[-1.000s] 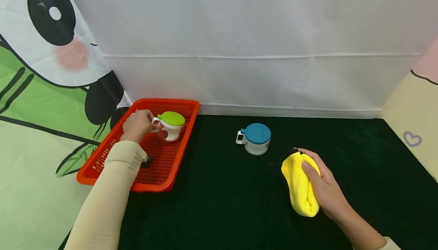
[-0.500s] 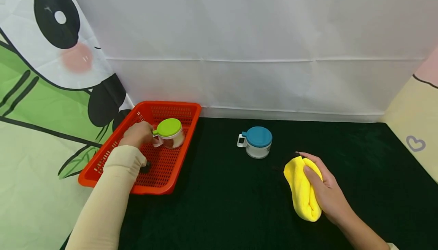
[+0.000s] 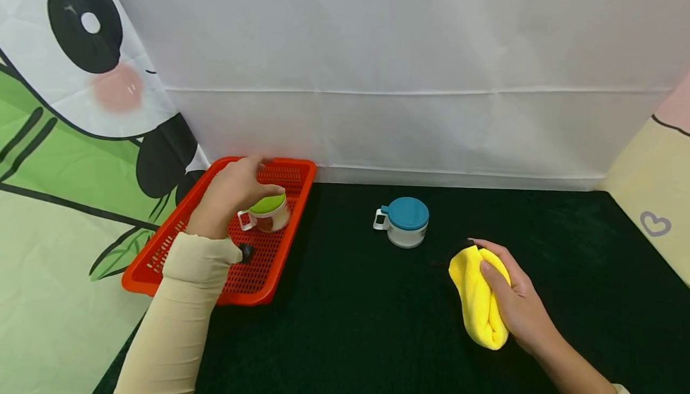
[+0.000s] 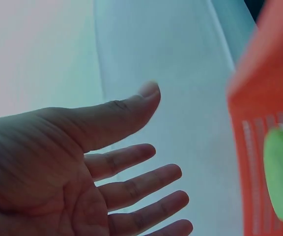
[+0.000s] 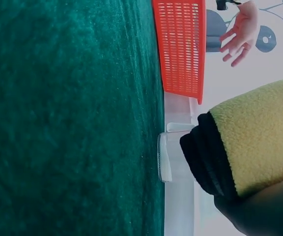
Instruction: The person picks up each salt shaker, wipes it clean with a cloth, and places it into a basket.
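My left hand [image 3: 229, 196] is raised above the red plastic basket [image 3: 272, 280], fingers straight and spread with nothing in them, as the left wrist view also shows. Just beyond its thumb, inside the basket, stands a white lidded cup with a green lid [image 3: 275, 219] and a side handle; the hand partly covers the lid. On the right, my right hand [image 3: 514, 301] grips a folded yellow cloth [image 3: 474, 298] above the dark table. The right wrist view shows the cloth's fuzzy surface [image 5: 259, 132] and its black edge.
A matching cup with a blue lid [image 3: 408, 215] stands on the dark green tablecloth [image 3: 345, 322], between the basket and the yellow cloth. A white sheet [image 3: 404, 82] hangs behind the table, and a cartoon-printed sheet [image 3: 54, 232] hangs at the left.
The green-lidded cup was lowered and set down upright in the basket. My left hand let go of its handle, then rose and spread open. The right hand stays nearly still with the cloth.
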Tool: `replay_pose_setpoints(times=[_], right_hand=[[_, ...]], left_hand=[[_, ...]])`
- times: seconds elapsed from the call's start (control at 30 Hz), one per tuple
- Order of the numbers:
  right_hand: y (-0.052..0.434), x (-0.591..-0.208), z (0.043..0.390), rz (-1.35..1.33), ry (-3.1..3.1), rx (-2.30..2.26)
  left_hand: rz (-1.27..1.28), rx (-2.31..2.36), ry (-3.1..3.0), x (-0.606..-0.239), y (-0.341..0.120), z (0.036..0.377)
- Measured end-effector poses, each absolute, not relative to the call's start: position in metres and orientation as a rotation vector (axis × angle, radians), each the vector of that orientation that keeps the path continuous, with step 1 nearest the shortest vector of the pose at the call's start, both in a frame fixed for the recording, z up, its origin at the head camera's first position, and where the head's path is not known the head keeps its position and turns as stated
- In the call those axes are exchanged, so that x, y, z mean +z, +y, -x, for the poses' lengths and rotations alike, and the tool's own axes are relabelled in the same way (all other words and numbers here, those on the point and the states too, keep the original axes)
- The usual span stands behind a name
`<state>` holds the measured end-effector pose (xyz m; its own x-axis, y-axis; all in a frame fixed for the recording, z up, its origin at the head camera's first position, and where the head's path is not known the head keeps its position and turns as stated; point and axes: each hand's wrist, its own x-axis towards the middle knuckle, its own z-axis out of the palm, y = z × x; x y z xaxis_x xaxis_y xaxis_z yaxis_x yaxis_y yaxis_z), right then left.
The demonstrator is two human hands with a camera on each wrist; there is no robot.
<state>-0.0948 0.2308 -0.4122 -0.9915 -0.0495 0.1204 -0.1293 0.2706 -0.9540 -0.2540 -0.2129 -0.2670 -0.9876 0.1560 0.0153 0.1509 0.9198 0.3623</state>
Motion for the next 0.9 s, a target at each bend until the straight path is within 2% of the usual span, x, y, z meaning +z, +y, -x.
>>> replay_pose_setpoints(times=[0.2, 0.5, 0.7, 0.9], right_hand=[[0.235, -0.408, 0.094, -0.191, -2.429, 1.823], [0.246, -0.395, 0.094, -0.254, -2.424, 1.647], [0.255, -0.387, 0.093, -0.268, -2.431, 1.464], [0.257, -0.387, 0.092, -0.284, -2.441, 1.331]], left_hand=[[-0.315, 0.604, 3.066, -0.268, -0.179, 0.237], [-0.445, 0.573, 3.093, -0.292, -0.128, 0.223], [-0.524, 0.667, 3.024, -0.332, -0.093, 0.223], [-0.593, 0.861, 2.835, -0.372, -0.074, 0.242]])
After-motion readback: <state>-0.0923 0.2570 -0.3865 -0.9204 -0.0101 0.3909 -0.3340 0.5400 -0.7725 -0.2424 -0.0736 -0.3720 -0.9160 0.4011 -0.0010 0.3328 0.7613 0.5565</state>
